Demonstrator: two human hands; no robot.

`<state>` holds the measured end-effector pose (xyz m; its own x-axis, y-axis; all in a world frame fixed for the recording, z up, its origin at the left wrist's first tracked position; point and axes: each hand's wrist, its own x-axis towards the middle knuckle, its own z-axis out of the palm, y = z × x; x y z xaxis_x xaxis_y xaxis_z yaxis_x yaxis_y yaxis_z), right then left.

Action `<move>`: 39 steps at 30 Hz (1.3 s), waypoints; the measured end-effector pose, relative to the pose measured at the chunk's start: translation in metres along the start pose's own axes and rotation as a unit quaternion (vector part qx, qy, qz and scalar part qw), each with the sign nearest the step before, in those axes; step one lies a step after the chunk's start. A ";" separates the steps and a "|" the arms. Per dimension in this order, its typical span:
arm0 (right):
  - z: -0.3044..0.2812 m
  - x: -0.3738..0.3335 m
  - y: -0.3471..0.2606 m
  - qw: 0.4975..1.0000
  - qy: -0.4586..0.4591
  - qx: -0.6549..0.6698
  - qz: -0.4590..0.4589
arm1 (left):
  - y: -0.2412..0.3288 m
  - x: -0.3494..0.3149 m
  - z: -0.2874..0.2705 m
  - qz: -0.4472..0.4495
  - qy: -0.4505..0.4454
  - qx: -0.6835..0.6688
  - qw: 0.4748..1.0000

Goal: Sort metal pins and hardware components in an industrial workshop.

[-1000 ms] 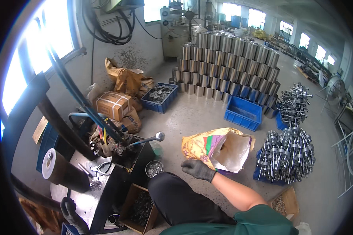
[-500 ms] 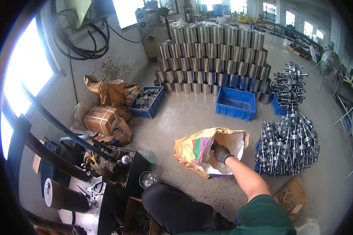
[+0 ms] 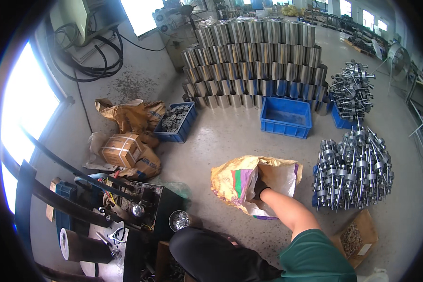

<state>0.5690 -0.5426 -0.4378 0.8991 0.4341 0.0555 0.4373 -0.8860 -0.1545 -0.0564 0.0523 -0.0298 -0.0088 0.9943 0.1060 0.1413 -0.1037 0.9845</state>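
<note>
My right hand [image 3: 259, 189], in a dark glove, reaches deep into the mouth of a large woven sack [image 3: 224, 184]. The sack is yellowish with green, red and purple stripes and a pale lining. It lies on the floor in front of me, its mouth turned toward my arm. The sack's wall and shadow hide my fingers, so whether they grip anything does not show. My bare forearm crosses the sack's near rim. My left hand is out of view.
Shiny metal cylinders [image 3: 256, 58] are stacked behind a blue crate [image 3: 286, 127]. Rotor shafts [image 3: 355, 171] are piled at right, near a cardboard box of small parts [image 3: 351, 239]. A machine bench [image 3: 120, 254], a tin of metal pieces [image 3: 179, 220] and a blue crate of round parts [image 3: 177, 123] stand left.
My right hand has gone deeper into the sack, so the glove is now mostly hidden. The view has shifted slightly.
</note>
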 end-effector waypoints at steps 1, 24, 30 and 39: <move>0.004 -0.008 -0.004 1.000 -0.007 0.007 0.008 | -0.013 0.017 -0.012 -0.013 -0.005 0.000 1.000; -0.059 0.014 0.032 0.959 -0.169 0.135 0.181 | -0.063 0.054 -0.006 0.051 0.010 0.068 0.996; -0.082 0.025 0.010 0.949 -0.183 0.167 0.195 | 0.005 0.005 0.008 0.212 -0.179 -0.109 0.955; -0.100 0.037 0.025 0.928 -0.232 0.186 0.226 | -0.022 0.054 -0.033 -0.058 -0.062 -0.151 0.985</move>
<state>0.6151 -0.5651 -0.3405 0.8464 0.1327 -0.5157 -0.0963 -0.9143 -0.3933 -0.0930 0.1078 -0.0414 0.1159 0.9932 -0.0098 -0.1540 0.0277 0.9877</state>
